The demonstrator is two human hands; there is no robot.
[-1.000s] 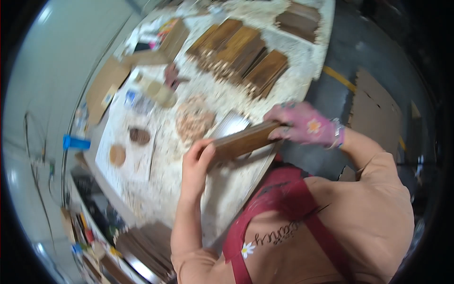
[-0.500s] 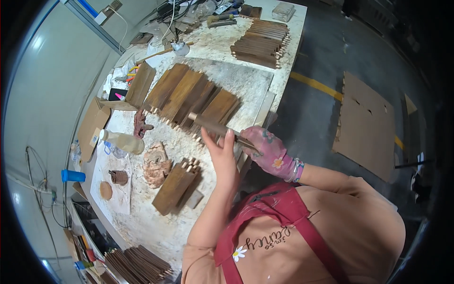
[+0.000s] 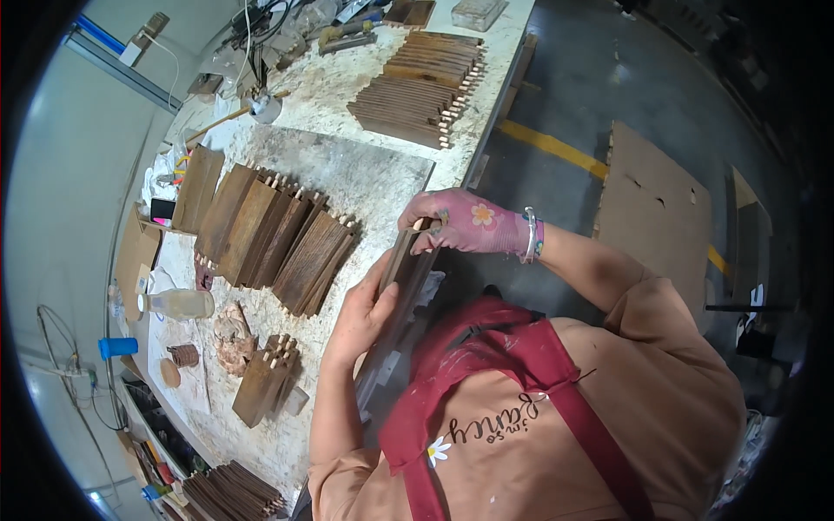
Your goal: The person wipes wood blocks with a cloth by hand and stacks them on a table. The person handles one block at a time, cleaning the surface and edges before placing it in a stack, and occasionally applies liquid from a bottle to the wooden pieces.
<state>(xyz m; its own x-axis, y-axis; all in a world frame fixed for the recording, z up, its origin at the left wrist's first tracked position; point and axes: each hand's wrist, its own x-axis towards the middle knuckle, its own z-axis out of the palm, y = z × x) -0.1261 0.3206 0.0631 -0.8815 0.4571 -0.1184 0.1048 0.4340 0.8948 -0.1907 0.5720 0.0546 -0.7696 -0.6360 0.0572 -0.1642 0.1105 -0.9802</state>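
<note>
My left hand point(image 3: 360, 314) is bare and closed round the near part of a brown wooden slat point(image 3: 400, 265) at the table's front edge. My right hand point(image 3: 465, 221), in a pink flowered glove, grips the slat's far end. A pale wooden dowel point(image 3: 420, 224) shows by the gloved fingers. Left of the hands, brown slats with dowel ends point(image 3: 248, 227) lie side by side on the table. A smaller stack of doweled slats point(image 3: 261, 382) sits nearer to me. Farther back is a long row of similar slats point(image 3: 408, 100).
A plastic bottle point(image 3: 178, 304), a crumpled brownish lump point(image 3: 233, 339) and a blue cup point(image 3: 117, 347) are at the left. Cables and tools point(image 3: 347, 39) lie at the back. More slats point(image 3: 230, 493) are at the lower left. A cardboard sheet point(image 3: 656, 213) is on the floor at right.
The slat has swung from pointing left over the table to running along its front edge. My left hand has slid down toward me; the gloved hand now holds the far end. The view has shifted.
</note>
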